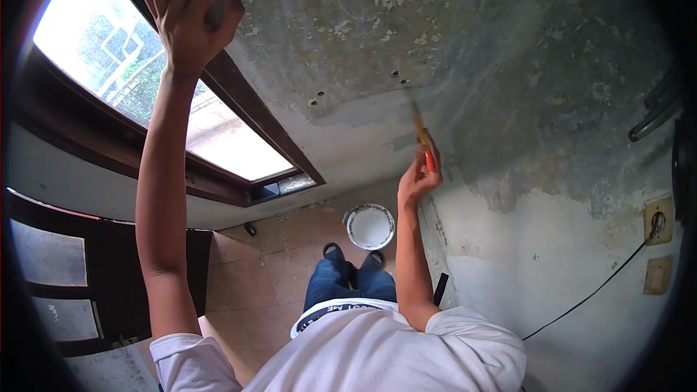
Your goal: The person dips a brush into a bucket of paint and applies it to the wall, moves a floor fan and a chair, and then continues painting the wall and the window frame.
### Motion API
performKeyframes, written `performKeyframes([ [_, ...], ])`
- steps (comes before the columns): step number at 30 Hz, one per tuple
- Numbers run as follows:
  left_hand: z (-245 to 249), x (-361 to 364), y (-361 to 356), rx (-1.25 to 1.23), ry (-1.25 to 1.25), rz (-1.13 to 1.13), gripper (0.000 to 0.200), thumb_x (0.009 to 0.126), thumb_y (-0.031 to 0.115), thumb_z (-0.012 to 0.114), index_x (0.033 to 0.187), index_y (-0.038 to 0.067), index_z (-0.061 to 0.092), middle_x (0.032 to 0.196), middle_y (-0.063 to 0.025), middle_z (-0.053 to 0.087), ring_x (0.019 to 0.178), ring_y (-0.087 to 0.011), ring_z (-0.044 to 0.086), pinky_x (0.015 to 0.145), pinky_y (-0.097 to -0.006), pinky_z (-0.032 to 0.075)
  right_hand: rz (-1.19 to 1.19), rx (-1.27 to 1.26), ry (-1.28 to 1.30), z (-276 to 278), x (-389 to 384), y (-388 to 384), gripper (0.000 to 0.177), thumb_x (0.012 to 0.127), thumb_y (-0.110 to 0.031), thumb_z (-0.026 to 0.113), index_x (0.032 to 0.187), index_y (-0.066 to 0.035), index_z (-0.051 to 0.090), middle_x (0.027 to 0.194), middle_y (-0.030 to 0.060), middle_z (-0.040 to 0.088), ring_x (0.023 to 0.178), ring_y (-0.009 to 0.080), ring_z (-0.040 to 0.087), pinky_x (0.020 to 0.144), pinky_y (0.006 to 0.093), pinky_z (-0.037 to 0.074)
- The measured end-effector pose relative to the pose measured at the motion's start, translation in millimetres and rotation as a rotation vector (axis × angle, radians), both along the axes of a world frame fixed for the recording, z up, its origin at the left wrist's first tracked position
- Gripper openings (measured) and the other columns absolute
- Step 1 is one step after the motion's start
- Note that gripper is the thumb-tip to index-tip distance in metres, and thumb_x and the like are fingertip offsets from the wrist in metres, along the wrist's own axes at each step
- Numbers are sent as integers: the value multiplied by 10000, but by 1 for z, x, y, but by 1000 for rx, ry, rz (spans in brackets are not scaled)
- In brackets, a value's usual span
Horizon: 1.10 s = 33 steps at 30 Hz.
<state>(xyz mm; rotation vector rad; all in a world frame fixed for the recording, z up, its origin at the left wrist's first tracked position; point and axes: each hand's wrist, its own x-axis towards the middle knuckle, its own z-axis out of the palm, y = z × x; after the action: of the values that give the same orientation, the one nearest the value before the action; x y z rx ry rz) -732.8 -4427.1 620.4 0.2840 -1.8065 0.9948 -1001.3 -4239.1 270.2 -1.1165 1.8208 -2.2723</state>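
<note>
My left hand [190, 18] is raised high at the top left. It is closed around a small grey object [219, 6] that rests against the stained, peeling wall [508, 51] beside the dark window frame [250, 105]. My right hand [415, 181] is lower, near the centre, and grips a thin tool with an orange-red handle [423, 144]. The tool's tip touches the wall just under a few small holes [396, 76]. I cannot make out the tool's head.
A round bucket of white paint [370, 226] stands on the tiled floor by my feet [354, 255]. A bright window [145, 80] is at the left, above dark wooden panels [65, 268]. On the right, a black cable [602, 287] runs to a wall socket [657, 221].
</note>
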Motion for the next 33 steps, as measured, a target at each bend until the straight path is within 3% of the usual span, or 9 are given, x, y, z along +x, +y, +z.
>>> performKeyframes([
  [2, -1, 1, 0, 16, 10, 15, 303, 715, 62, 774, 988, 192, 787, 1136, 15, 746, 1060, -191, 669, 984, -358, 427, -88, -48, -41, 5, 12, 0, 270, 1052, -66, 647, 1291, 35, 720, 1245, 155, 753, 1103, 229, 727, 930, 335, 573],
  [6, -2, 1, -5, -1, -1, 12, 301, 710, 90, 792, 989, 202, 776, 1150, 14, 736, 1104, -200, 656, 980, -362, 426, 160, -19, 153, 10, 107, -11, 304, 996, -42, 718, 1298, -20, 728, 1265, 157, 758, 1121, 286, 748, 938, 371, 593],
  [8, 1, 3, -2, -20, -13, 24, 300, 709, 102, 798, 989, 207, 773, 1166, 12, 730, 1129, -203, 649, 980, -366, 426, 286, -41, 86, 15, 135, -7, 323, 976, -30, 739, 1298, -34, 730, 1253, 159, 762, 1127, 311, 751, 957, 378, 597],
  [11, -3, 3, 5, 34, -17, 57, 324, 726, 117, 805, 1031, 220, 764, 1210, 12, 710, 1180, -215, 627, 980, -393, 425, 503, -75, 135, 20, 148, 6, 308, 981, -25, 741, 1289, -20, 738, 1234, 147, 772, 1108, 248, 743, 972, 356, 578],
  [17, -34, 9, -1, 93, -63, 138, 294, 824, 185, 797, 1107, 246, 748, 1383, 28, 632, 1356, -211, 558, 1185, -442, 392, 192, -64, 58, 5, 61, -9, 263, 1028, -26, 684, 1281, 33, 724, 1229, 148, 750, 1100, 225, 721, 963, 346, 576],
  [21, -39, 6, 0, 90, -37, 113, 314, 807, 134, 796, 1109, 209, 751, 1363, 17, 655, 1373, -235, 556, 1167, -441, 384, -16, -110, 52, 9, 45, 4, 259, 1038, -8, 658, 1283, 54, 716, 1228, 159, 747, 1105, 229, 720, 945, 350, 576],
  [27, -39, 8, -1, 102, -45, 110, 293, 811, 139, 786, 1091, 215, 748, 1382, 19, 656, 1375, -236, 555, 1164, -428, 387, 285, -57, 96, 10, 152, -6, 334, 952, -5, 753, 1284, -41, 737, 1235, 140, 765, 1136, 305, 746, 953, 377, 598],
  [30, -39, 9, -2, 111, -49, 133, 261, 838, 164, 777, 1086, 238, 745, 1390, 40, 639, 1384, -195, 546, 1181, -431, 392, 489, -58, -22, 2, 156, 2, 300, 959, -8, 752, 1259, -16, 746, 1212, 162, 772, 1115, 270, 755, 963, 355, 594],
  [33, -40, 9, -2, 96, -36, 142, 264, 831, 159, 777, 1081, 235, 744, 1389, 39, 642, 1380, -196, 549, 1174, -434, 401, 374, -41, -82, -6, 131, 0, 275, 987, -24, 730, 1259, 11, 739, 1216, 151, 772, 1086, 232, 750, 943, 340, 587],
])
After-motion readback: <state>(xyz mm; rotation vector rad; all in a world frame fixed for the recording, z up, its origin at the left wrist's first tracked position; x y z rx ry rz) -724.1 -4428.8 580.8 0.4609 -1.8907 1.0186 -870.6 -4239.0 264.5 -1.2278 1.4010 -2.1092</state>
